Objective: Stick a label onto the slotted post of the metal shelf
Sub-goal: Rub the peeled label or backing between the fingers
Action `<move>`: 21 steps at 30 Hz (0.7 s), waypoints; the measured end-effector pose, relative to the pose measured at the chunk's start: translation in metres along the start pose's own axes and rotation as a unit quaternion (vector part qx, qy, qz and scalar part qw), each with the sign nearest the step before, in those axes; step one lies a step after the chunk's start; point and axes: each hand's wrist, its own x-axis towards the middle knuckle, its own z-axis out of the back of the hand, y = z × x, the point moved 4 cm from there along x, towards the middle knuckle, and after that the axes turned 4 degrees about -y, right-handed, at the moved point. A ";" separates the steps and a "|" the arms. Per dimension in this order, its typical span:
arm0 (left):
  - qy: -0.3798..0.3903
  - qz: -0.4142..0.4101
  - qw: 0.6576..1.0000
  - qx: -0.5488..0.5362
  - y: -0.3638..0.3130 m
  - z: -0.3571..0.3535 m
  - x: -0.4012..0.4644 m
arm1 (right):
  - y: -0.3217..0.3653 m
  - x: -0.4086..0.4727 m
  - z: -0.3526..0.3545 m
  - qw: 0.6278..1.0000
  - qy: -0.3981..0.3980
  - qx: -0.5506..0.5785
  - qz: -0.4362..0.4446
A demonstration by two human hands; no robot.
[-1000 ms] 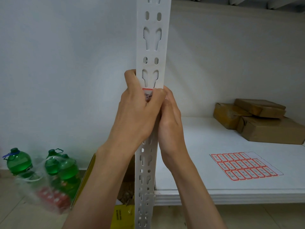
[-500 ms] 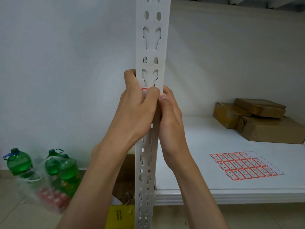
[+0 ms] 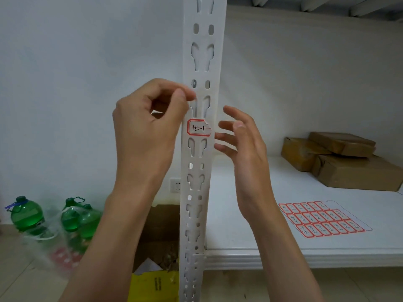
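1. Both hands have come off the post (image 3: pixel 201 149); 0.5 s ago they covered the label (image 3: pixel 199 127), which is now in full view.
2. It sits flat between 2 pairs of slots, red-edged, marked "15-1", its top right corner torn.
3. Left hand (image 3: pixel 148 127) is just beside the post, thumb and forefinger tips pinched, apparently on nothing.
4. Right hand (image 3: pixel 244 144) hangs near, fingers spread, holding nothing.
5. Sticking looks done.
6. Sticker sheet (image 3: pixel 322 219) lies on the shelf (image 3: pixel 272 188), as before.
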 end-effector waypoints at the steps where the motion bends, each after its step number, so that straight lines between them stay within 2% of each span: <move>1: 0.015 -0.019 1.000 0.001 -0.008 -0.003 -0.002 | 0.001 0.001 0.005 1.000 -0.016 0.005 -0.003; 5: 0.060 -0.078 0.995 -0.021 -0.033 -0.028 -0.015 | -0.005 0.006 0.031 0.996 -0.077 0.031 -0.039; 8: 0.091 -0.083 0.992 -0.025 -0.036 -0.056 -0.032 | -0.013 0.010 0.052 0.990 -0.116 0.048 -0.072; 13: 0.202 -0.006 0.979 0.039 0.004 -0.105 -0.068 | -0.035 0.011 0.091 0.973 -0.180 -0.023 -0.140; 16: 0.288 0.087 0.945 0.129 0.043 -0.129 -0.093 | -0.049 0.007 0.106 0.963 -0.202 -0.071 -0.166; 21: 0.350 0.166 0.885 0.259 0.093 -0.143 -0.129 | -0.062 0.003 0.108 0.961 -0.125 -0.157 -0.188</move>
